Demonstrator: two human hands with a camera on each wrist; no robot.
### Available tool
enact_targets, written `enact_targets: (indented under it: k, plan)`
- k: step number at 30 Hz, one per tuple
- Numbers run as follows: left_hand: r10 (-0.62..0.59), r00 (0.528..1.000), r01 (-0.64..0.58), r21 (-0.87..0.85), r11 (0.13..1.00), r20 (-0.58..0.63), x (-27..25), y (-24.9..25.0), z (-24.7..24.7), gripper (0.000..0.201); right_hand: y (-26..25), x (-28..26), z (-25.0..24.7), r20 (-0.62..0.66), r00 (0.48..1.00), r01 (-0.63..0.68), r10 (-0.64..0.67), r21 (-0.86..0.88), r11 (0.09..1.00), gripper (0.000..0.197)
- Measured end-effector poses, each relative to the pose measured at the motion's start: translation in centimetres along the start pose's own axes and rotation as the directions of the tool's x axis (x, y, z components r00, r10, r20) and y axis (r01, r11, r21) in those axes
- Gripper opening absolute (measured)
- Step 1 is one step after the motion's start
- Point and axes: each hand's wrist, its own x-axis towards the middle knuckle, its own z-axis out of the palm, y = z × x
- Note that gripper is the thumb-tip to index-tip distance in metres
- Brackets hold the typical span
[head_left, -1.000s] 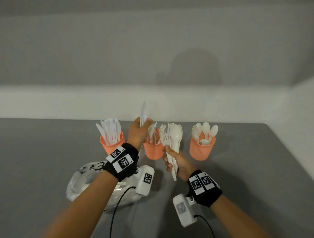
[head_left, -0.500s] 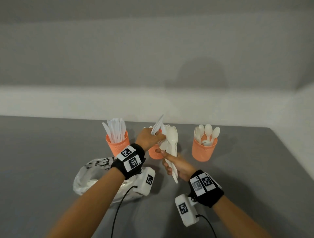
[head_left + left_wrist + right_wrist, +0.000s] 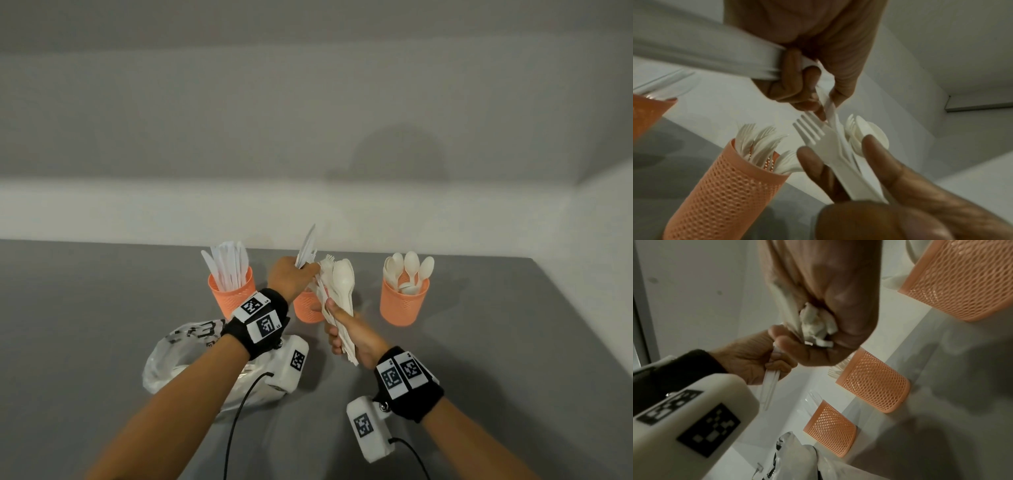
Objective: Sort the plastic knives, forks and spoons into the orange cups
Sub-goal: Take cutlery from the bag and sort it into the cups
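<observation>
The bundle of white plastic cutlery (image 3: pixel 337 301) stands nearly upright in the right hand (image 3: pixel 352 337), whose fingers are curled round the handles; a spoon bowl and fork tines fan out above the fingertips. In the left-wrist view a fork (image 3: pixel 818 139) lies at the front of that bundle, between the right thumb and forefinger. The left hand (image 3: pixel 289 277) sits just left of the bundle's top, its thumb and forefinger pinching one thin white handle there while the other fingers are curled round a knife (image 3: pixel 306 248) whose blade points up and away, past the knuckles.

Directly behind both sets of fingers, partly hidden by them, is the middle orange cup (image 3: pixel 306 308), holding forks. Left of the left hand stands the orange cup of knives (image 3: pixel 230 294); right of the right hand, set apart from it, the orange cup of spoons (image 3: pixel 404 303). All three are mesh-walled and stand on the grey table (image 3: pixel 85 325).

Under the left forearm lies a clear plastic bag (image 3: pixel 171 359) with black print too crumpled to read. Each wrist wears a black band (image 3: pixel 409 387) carrying square black-and-white coded tags and a white camera box (image 3: pixel 368 428) with another tag; no words or brand names are legible anywhere
</observation>
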Motion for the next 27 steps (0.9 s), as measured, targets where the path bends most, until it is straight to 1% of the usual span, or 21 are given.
enact_targets:
  k: [2, 4, 5, 8, 12, 14, 16, 18, 20, 22, 24, 25, 26, 27]
  plan:
    - [0.022, 0.999, -0.026, -0.111, 0.993, -0.032, -0.1, -0.2, 0.3, 0.031, -0.2, -0.2, 0.1, -0.008, 1.0, 0.015, -0.015, 0.027, 1.0, 0.033]
    - [0.051, 0.993, -0.073, -0.217, 0.973, -0.108, -0.3, -0.2, 0.7, 0.03, -0.5, -0.2, 0.2, -0.022, 0.999, 0.034, -0.033, 0.045, 0.998, 0.028]
    - [0.066, 0.987, -0.101, -0.243, 0.965, -0.146, -0.4, -0.3, 0.9, 0.027, -0.6, -0.1, 0.2, -0.031, 0.999, 0.047, -0.045, 0.048, 0.998, 0.027]
    - [0.141, 0.965, -0.195, -0.246, 0.95, -0.219, -0.8, -0.9, 1.7, 0.017, -0.5, 0.4, 0.3, -0.07, 0.994, 0.086, -0.085, 0.004, 0.996, 0.03]
    - [0.167, 0.951, -0.233, -0.25, 0.94, -0.258, -1.2, -2.2, 2.5, 0.018, -0.5, 1.2, 0.7, -0.109, 0.989, 0.106, -0.105, 0.002, 0.994, 0.033]
    - [0.167, 0.949, -0.238, -0.263, 0.935, -0.268, -1.1, -2.4, 2.6, 0.022, -0.4, 1.7, 0.9, -0.119, 0.988, 0.106, -0.102, 0.031, 0.994, 0.037]
    - [0.166, 0.94, -0.249, -0.269, 0.93, -0.299, -0.8, -2.3, 2.5, 0.027, -0.3, 2.1, 1.1, -0.127, 0.987, 0.109, -0.1, 0.061, 0.992, 0.036]
    - [0.142, 0.927, -0.251, -0.294, 0.922, -0.347, -0.3, -1.8, 2.0, 0.033, -0.3, 2.4, 1.4, -0.154, 0.984, 0.106, -0.091, 0.093, 0.99, 0.028]
    - [0.107, 0.915, -0.259, -0.361, 0.896, -0.39, 0.3, -1.1, 1.3, 0.037, -0.3, 2.6, 1.4, -0.183, 0.981, 0.097, -0.068, 0.153, 0.984, 0.022]
    - [0.043, 0.903, -0.265, -0.474, 0.84, -0.427, 1.1, -0.5, 0.1, 0.032, -0.1, 2.9, 1.2, -0.212, 0.975, 0.1, -0.062, 0.176, 0.979, 0.018]
    - [-0.048, 0.902, -0.245, -0.6, 0.761, -0.429, 1.9, -0.2, -1.7, 0.026, 0.0, 2.9, 0.9, -0.227, 0.97, 0.115, -0.082, 0.135, 0.984, 0.014]
    - [-0.065, 0.902, -0.243, -0.625, 0.742, -0.428, 2.3, -0.3, -2.7, 0.024, -0.1, 2.8, 0.7, -0.229, 0.968, 0.126, -0.099, 0.104, 0.987, 0.014]
    - [-0.066, 0.897, -0.242, -0.61, 0.754, -0.438, 2.9, -0.5, -3.8, 0.022, -0.1, 2.8, 0.5, -0.227, 0.966, 0.138, -0.12, 0.066, 0.988, 0.016]
    - [-0.061, 0.886, -0.242, -0.571, 0.785, -0.46, 3.5, -0.8, -4.8, 0.021, -0.1, 2.7, 0.3, -0.22, 0.965, 0.149, -0.14, 0.023, 0.989, 0.017]
